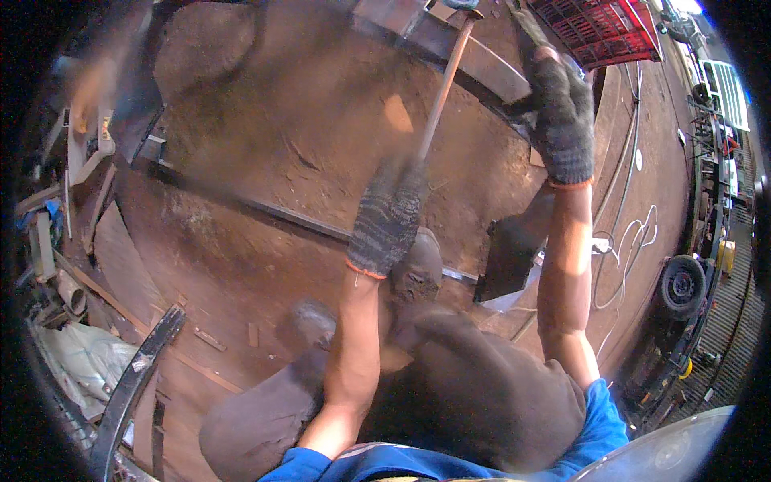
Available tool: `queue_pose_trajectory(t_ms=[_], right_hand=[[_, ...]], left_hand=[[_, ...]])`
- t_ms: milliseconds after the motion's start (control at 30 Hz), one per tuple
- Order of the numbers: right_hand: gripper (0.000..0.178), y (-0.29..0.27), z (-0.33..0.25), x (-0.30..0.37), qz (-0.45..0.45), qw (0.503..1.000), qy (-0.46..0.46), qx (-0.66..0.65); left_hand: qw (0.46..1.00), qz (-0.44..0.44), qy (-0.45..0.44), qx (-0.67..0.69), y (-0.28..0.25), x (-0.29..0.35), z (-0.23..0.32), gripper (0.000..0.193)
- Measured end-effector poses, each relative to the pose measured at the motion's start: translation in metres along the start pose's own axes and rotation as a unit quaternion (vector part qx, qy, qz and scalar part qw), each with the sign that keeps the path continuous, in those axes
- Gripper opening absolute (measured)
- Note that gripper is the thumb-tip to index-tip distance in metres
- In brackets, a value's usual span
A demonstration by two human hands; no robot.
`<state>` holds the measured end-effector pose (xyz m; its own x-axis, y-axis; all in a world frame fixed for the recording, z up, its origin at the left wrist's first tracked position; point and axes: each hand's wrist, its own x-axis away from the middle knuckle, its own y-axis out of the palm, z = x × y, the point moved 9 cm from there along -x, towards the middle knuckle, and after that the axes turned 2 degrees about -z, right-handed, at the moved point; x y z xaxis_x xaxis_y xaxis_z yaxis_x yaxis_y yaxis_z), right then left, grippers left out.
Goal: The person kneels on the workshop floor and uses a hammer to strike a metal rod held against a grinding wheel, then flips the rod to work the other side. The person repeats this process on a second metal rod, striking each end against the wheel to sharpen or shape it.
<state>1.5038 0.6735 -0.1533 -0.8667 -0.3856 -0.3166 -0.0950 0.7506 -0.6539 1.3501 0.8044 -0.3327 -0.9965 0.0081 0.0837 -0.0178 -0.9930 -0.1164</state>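
Slim-handled hammer was clutched in grey knit-gloved left hand; right hand's grip near flat metal beam couldn't be told tbh.

Underfoot, a dusty reddish-brown floor, strewn along the left with flat brown wooden boards and a crumpled whitish sack. Down the right rim, a grey ribbed surface of corrugated sheet, with a round black-tyred wheel nearby and, higher up, a white slatted panel. At the upper right, bright white glare.
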Motion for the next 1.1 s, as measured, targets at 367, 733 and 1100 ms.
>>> queue_pose_trajectory(t_ms=[367, 733, 1100], right_hand=[[0.041, 0.092, -0.068, 0.078, -0.236, 0.956, -0.1, 0.146], [0.034, 0.083, -0.051, 0.041, -0.138, 0.955, -0.17, 0.201], [0.038, 0.102, -0.064, 0.07, -0.204, 0.939, -0.205, 0.188]], left_hand=[[0.997, 0.018, 0.018, 0.069, -0.013, -0.007, 0.018, 0.032], [0.997, 0.066, 0.0, -0.049, -0.014, -0.005, 0.028, 0.034], [0.997, 0.02, -0.072, 0.036, -0.032, 0.003, 0.02, 0.028]])
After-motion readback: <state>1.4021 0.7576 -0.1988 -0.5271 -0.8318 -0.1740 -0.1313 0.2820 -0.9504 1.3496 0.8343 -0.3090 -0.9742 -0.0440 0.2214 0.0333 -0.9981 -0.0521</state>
